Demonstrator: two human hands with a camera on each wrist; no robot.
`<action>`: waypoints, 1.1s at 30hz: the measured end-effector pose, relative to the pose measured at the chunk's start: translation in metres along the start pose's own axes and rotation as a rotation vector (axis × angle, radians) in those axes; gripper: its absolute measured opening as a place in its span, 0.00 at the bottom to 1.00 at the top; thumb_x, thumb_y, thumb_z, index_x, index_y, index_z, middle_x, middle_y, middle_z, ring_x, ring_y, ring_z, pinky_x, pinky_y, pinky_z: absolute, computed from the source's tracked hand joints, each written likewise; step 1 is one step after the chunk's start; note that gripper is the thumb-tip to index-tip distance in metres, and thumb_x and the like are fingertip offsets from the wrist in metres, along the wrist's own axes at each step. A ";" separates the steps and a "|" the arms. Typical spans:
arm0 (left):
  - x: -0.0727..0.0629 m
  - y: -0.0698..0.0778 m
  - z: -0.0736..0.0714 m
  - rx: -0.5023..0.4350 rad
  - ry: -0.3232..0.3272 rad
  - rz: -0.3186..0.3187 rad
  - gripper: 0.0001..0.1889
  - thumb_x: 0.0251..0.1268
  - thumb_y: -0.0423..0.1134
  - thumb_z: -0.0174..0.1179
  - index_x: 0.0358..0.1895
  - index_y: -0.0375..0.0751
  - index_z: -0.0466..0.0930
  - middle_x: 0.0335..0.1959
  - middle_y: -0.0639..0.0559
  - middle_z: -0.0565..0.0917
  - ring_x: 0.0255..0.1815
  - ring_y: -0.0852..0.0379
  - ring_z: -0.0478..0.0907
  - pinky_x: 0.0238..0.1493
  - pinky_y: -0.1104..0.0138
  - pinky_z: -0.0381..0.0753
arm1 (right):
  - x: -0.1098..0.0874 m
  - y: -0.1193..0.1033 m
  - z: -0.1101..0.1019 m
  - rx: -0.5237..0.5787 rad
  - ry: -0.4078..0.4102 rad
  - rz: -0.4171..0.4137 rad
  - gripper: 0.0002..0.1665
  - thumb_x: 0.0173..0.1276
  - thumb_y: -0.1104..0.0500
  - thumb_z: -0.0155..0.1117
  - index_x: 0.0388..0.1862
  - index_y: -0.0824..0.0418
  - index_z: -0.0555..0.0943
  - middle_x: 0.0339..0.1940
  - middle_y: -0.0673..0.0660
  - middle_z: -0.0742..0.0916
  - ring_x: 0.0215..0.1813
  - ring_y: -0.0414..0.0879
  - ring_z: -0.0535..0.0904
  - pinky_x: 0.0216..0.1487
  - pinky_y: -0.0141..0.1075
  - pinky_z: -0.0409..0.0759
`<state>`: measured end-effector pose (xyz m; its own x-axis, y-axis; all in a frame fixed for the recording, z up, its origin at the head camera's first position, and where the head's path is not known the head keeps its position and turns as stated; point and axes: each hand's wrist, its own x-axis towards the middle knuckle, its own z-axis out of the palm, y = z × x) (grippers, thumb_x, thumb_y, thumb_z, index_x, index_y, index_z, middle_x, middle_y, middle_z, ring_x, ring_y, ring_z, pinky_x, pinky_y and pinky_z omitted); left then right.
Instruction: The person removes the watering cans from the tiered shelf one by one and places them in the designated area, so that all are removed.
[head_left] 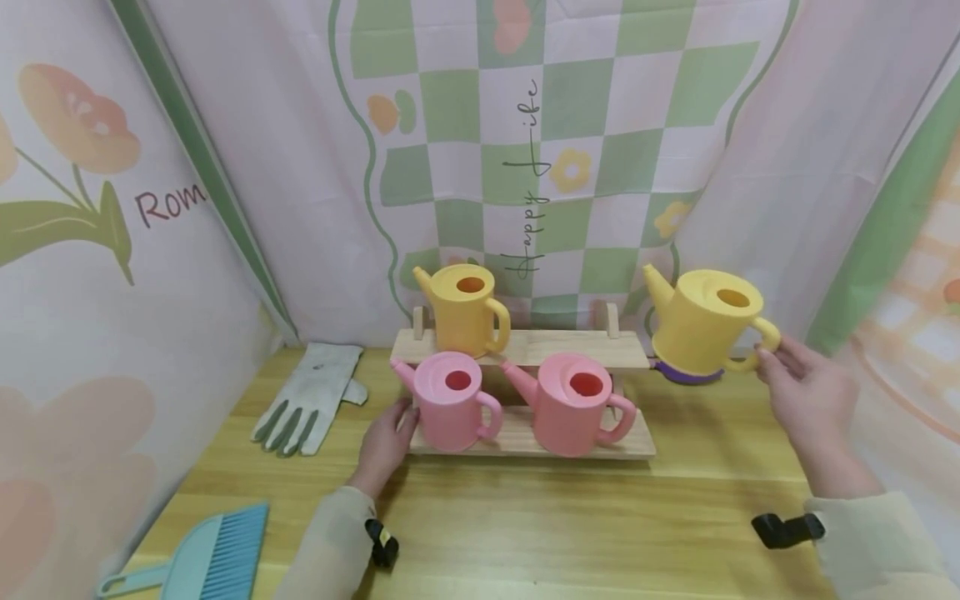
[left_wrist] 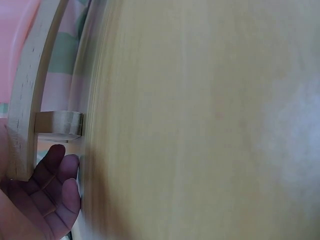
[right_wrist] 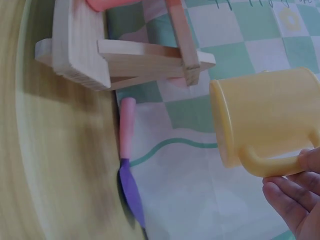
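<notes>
I have the right hand pinching the handle of a pale yellow watering can, thumb and fingers closed on it, and the can is raised off the wooden rack, beyond its right end, partly covering a purple-bladed trowel in the head view. My left hand grips the left end of the rack's lower board, its fingers curled beneath. A deeper yellow watering can stands on the far, upper board at left, two pink watering cans stand on the near, lower one, and a glove lies farther left.
</notes>
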<state>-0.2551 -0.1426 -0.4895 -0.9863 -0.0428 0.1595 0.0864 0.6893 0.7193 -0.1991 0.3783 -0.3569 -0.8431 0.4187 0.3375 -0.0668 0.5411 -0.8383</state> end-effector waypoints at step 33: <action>0.001 0.000 0.001 0.010 -0.011 -0.039 0.24 0.75 0.52 0.49 0.67 0.44 0.72 0.64 0.41 0.76 0.64 0.37 0.71 0.64 0.45 0.69 | -0.002 0.036 0.010 -0.126 -0.026 0.038 0.31 0.75 0.50 0.55 0.70 0.66 0.67 0.59 0.71 0.75 0.27 0.13 0.72 0.27 0.17 0.77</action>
<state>-0.2563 -0.1417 -0.4903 -0.9904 -0.0617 0.1237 0.0463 0.6946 0.7179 -0.2054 0.3892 -0.3920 -0.8571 0.4231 0.2938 0.0319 0.6129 -0.7895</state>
